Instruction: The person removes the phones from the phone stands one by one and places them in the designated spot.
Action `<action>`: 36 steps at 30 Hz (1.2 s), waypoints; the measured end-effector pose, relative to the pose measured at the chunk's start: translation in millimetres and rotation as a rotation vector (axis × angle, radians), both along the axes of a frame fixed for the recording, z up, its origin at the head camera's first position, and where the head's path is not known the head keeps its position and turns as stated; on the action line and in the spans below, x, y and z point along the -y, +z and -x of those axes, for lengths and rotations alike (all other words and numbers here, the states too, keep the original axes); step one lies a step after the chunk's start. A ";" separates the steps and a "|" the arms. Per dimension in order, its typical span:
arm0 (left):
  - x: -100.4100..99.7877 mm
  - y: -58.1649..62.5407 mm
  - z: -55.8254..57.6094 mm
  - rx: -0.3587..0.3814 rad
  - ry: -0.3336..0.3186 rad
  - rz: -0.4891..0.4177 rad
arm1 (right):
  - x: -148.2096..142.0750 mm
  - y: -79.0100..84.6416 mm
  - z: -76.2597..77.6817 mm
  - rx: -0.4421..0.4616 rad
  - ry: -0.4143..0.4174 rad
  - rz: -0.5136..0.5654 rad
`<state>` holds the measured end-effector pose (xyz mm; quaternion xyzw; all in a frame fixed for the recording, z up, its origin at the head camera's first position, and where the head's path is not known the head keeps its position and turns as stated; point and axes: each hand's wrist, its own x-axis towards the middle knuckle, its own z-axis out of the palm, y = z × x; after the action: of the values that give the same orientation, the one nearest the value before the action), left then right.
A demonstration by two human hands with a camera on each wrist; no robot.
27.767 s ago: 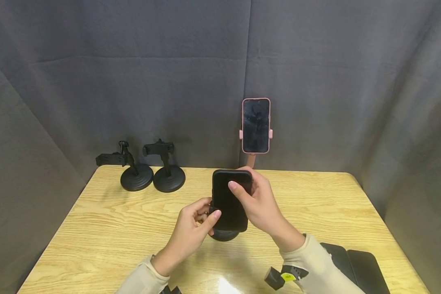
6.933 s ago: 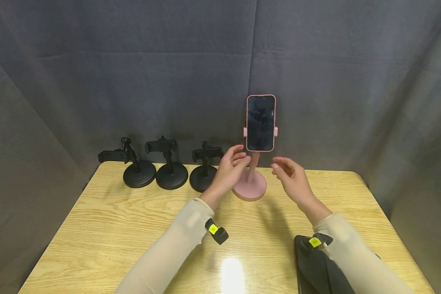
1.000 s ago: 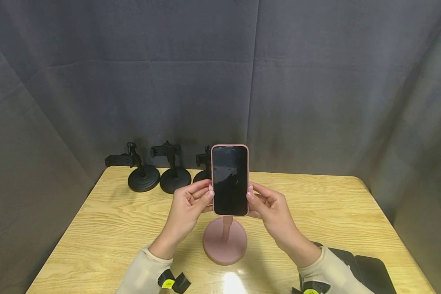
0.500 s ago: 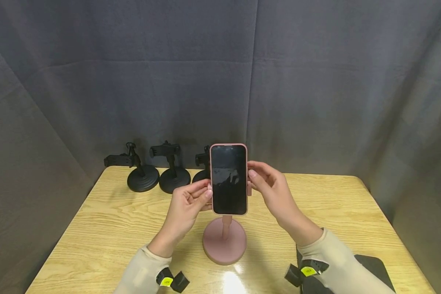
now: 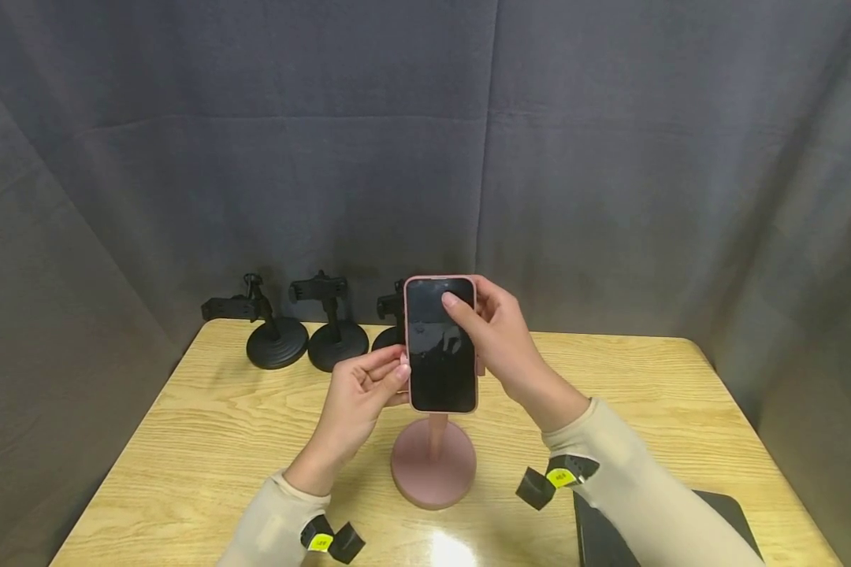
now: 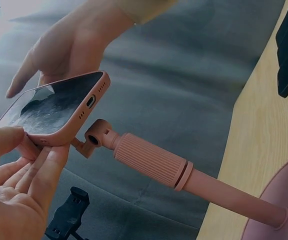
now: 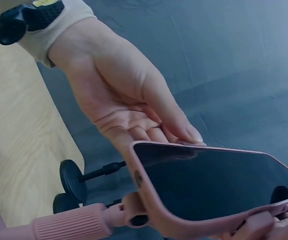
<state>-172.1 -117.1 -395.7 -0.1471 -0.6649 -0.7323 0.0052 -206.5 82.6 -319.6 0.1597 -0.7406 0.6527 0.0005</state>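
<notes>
A phone in a pink case [image 5: 440, 370] stands upright in the clamp of a pink phone stand [image 5: 432, 472] near the middle of the table. My left hand [image 5: 354, 398] pinches the clamp's left arm at the phone's lower left edge; the left wrist view shows this clamp arm [image 6: 29, 147] between thumb and fingers. My right hand [image 5: 507, 339] holds the phone's upper right side, thumb over the dark screen and fingers behind it. In the right wrist view, the clamp's other arm [image 7: 254, 227] sits against the phone's near edge.
Several black phone stands [image 5: 336, 346] line the table's back left, one partly hidden behind the phone. Black flat objects [image 5: 610, 535] lie at front right, partly under my right sleeve [image 5: 652, 480]. A grey curtain [image 5: 610, 197] hangs behind the wooden table [image 5: 206, 457].
The pink stand came forward from the back of the table earlier. In the last second my right hand moved from the clamp's right arm up to the phone's top right. My left hand stayed.
</notes>
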 end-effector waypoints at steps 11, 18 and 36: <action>-5.7 -2.1 2.2 -0.070 0.006 -0.009 | 4.9 0.4 2.5 -0.037 0.034 -0.010; -15.8 -6.1 6.6 -0.254 0.108 0.093 | 5.6 -1.5 1.9 -0.068 0.022 0.013; -32.4 -21.5 22.1 -0.556 0.322 0.269 | 7.7 -8.5 4.6 -0.151 0.022 0.040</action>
<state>-194.3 -84.7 -417.2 -0.2335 -0.7434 -0.5596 0.2823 -211.1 74.8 -328.1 0.2166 -0.7235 0.6533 0.0524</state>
